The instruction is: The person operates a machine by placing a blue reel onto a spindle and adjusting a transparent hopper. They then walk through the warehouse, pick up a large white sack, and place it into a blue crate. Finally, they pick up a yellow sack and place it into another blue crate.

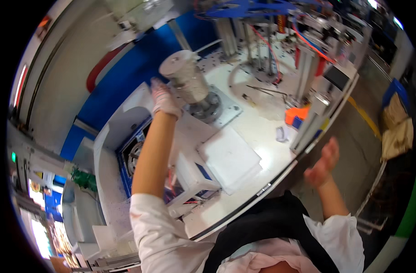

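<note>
The white cylinder (187, 75) stands on a round grey metal base (205, 107) on the white table (274, 143), its flat round end facing up. Its long axis rises from the base and leans toward the upper left in this view; with the wide lens bending edges, I cannot tell whether it truly tilts. The left hand (165, 99) is just left of the cylinder, fingers pointing up along its side; blur hides whether they touch it, and I cannot tell whether the hand grips anything. The right hand (324, 164) is well apart from the cylinder, to its lower right beyond the table edge, with loosely curved fingers, the thumb apart and nothing visible in its grasp. Nearer the person than the cylinder, a flat white sheet (230, 159) lies on the table, with a white housing (190, 170) to that sheet's left. To the cylinder's right are thin dark rods (265, 90) and, farther over, an orange object (295, 115). Blue plates (246, 9) sit on a metal fixture beyond the cylinder, toward the upper right.
</note>
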`<action>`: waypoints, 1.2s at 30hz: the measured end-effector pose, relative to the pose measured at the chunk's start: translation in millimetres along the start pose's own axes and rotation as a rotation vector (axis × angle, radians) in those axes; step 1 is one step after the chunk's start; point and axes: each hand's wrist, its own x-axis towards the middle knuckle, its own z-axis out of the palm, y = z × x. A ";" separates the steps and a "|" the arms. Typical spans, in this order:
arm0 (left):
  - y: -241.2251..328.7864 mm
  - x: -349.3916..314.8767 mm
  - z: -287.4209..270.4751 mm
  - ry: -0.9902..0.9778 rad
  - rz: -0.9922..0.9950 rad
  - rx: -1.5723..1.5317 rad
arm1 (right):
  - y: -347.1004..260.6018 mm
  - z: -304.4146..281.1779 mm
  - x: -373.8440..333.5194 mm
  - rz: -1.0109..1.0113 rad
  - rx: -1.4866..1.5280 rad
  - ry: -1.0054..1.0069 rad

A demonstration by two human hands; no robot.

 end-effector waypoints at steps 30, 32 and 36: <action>-22.6 -403.3 146.8 -0.873 0.080 0.394 | 114.8 -163.9 -82.4 1.027 1.242 -0.557; -32.1 -407.0 151.7 -0.974 -0.191 0.282 | 103.9 -171.0 -95.2 0.987 1.163 -0.647; -39.9 -424.3 164.5 -0.919 -0.460 0.363 | 94.7 -175.5 -110.2 0.927 1.103 -0.680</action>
